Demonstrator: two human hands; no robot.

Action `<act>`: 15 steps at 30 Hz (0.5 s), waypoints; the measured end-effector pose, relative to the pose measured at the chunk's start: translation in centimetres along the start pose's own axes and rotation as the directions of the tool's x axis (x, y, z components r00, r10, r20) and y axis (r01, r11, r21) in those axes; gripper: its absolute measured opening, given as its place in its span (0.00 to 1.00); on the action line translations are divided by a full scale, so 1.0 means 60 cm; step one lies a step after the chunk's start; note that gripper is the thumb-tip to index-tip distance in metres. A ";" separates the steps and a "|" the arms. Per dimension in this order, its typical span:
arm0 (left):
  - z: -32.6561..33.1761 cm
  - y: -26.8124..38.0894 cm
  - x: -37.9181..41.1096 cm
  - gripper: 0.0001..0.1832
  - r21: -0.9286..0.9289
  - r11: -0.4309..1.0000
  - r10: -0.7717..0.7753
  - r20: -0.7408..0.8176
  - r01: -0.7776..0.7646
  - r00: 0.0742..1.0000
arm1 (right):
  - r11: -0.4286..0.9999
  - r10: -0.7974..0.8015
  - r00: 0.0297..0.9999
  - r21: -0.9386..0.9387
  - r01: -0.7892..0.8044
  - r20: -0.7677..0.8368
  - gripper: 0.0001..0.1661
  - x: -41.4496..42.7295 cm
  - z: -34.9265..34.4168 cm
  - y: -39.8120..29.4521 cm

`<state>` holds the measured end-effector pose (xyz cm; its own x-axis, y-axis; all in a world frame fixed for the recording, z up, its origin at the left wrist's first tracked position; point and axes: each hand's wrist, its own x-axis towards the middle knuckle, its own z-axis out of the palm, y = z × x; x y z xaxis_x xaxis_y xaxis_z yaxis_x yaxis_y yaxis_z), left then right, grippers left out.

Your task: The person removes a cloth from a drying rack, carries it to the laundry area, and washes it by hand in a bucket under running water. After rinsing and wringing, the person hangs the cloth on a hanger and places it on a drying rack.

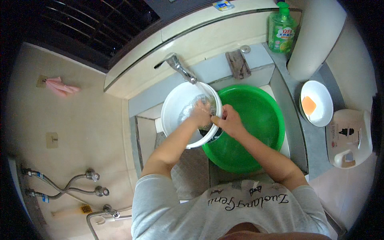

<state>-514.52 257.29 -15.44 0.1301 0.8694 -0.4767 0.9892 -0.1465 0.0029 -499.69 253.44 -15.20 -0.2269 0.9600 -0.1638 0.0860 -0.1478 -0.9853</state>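
Observation:
A white plastic bucket stands tilted under the chrome faucet, and water runs from the spout into it. Inside the bucket, in splashing water, is my left hand; its fingers are blurred, and whether they hold anything is unclear. My right hand grips the bucket's right rim, the thumb lying over the edge. Something dark shows in the bucket below my left hand, too hidden to name. Under and right of the bucket sits a large green plastic basin within the tiled sink.
A grey-brown cloth hangs over the sink's back ledge. Along the right ledge stand a green dish soap pump bottle, a white bowl with an orange soap bar, and a white jug. A thick white pipe rises beside them.

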 end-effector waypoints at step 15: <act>-0.063 -0.155 -0.009 0.16 -0.545 0.817 -0.126 0.148 0.188 0.981 | 0.993 0.095 0.995 0.071 -0.095 0.006 0.20 0.004 -0.006 0.037</act>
<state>-523.55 259.97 -11.90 -0.0074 0.8012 -0.5983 0.8696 0.3006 0.3918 -499.23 253.44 -17.40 -0.2237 0.9402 -0.2568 0.0377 -0.2549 -0.9662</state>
